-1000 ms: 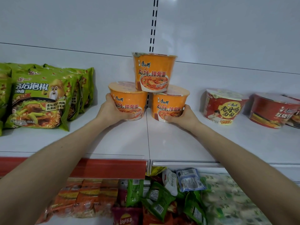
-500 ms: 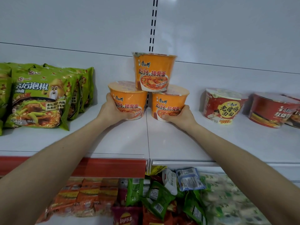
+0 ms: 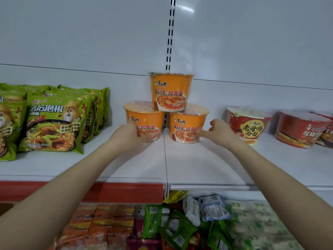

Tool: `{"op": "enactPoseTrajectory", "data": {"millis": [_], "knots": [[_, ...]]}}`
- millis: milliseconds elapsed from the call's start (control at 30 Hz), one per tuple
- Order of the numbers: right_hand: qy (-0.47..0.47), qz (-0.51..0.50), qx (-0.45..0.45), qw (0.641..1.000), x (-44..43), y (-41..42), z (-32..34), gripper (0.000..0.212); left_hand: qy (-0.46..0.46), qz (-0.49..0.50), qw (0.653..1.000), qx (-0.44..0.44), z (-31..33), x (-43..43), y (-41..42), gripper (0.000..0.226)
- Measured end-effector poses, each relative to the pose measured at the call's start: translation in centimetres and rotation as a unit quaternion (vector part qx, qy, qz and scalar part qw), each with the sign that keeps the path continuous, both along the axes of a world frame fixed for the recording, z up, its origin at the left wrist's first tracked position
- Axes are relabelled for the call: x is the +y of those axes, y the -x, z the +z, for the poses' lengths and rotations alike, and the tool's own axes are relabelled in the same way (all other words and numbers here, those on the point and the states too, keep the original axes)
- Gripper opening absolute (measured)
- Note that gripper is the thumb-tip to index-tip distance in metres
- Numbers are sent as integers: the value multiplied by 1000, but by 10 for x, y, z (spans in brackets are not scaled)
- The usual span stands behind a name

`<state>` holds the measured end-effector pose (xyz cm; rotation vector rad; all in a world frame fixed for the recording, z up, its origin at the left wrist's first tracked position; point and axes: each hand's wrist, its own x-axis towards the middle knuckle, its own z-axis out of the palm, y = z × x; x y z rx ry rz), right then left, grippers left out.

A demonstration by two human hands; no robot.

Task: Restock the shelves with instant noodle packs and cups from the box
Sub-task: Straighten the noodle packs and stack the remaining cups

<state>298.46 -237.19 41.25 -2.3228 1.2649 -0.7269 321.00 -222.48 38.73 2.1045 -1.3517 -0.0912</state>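
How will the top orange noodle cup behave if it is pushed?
The top orange noodle cup probably tips or slides easily: it rests only on the lid edges of the left lower cup and the right lower cup, bridging their gap. Being a sealed instant noodle cup, it is likely light for its size. Its shiny wrap may be slippery.

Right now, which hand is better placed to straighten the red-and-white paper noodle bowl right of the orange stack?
Right. The right hand holds nothing, between the lower right orange cup and the red-and-white noodle bowl. The left hand, blurred, lies against the lower left orange cup, farther away.
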Motion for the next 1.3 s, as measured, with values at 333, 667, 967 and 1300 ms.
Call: {"op": "enactPoseTrajectory", "data": {"millis": [333,667,967,1300], "knots": [[301,101,-88,944,12,-33,84,42,-230,35,957,-171,-26,16,14,61],[197,175,-69,962,7,-57,104,37,-229,40,954,-186,-27,20,21,59],[187,192,-80,960,-1,-58,102,36,-231,42,952,-196,-28,18,20,57],[211,125,-136,960,8,-45,90,55,-220,25,954,-203,-27,20,19,57]]}}
